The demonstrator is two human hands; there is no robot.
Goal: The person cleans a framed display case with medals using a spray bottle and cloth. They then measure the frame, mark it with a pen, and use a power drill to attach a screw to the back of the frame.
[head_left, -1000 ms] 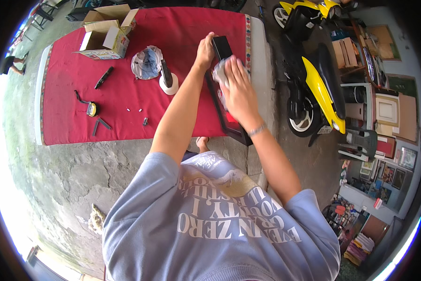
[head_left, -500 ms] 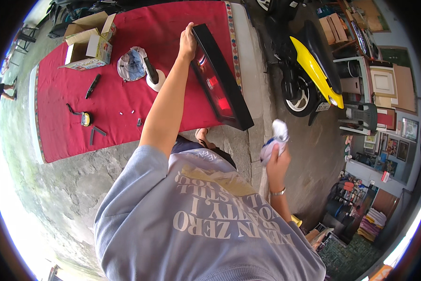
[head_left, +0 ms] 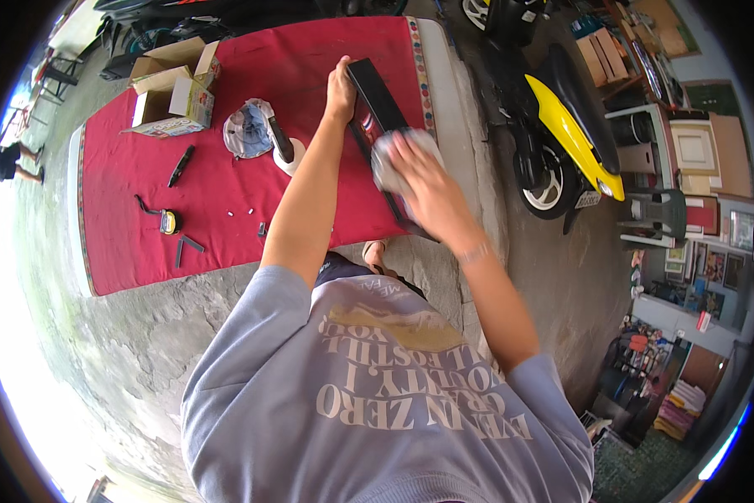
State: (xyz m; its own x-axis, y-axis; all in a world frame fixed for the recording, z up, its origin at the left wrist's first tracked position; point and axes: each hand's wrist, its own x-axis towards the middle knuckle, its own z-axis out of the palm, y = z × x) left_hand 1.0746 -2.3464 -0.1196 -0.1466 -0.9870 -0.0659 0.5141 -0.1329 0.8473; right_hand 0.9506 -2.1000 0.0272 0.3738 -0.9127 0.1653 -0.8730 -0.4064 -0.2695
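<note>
Take twelve o'clock as the top of the view, with the dial centred on the black deep-sided box frame (head_left: 377,94). The frame is over the near right part of the red-covered table (head_left: 134,243), tilted, one broad side turned upward, part of its red front showing on the left.

The left hand (head_left: 340,94) is closed around the frame's edge at eleven o'clock, fingers curled over it. The right hand (head_left: 431,186) lies flattened, fingers nearly straight, pressing a crumpled pale cloth (head_left: 383,166) onto the frame toward five o'clock. The blur suggests a wiping stroke. I cannot tell whether the cloth touches only the broad side or also the front.

To wipe well, I would stroke along the length of the side, with light, even pressure spread under the whole palm, and turn the cloth to a clean fold often. The left hand should resist each push, since a tilted frame could pivot or skid. Corners probably want a fingertip through the cloth. The white bottle with a black top (head_left: 290,157), at nine o'clock, is best left clear of the left forearm.
</note>
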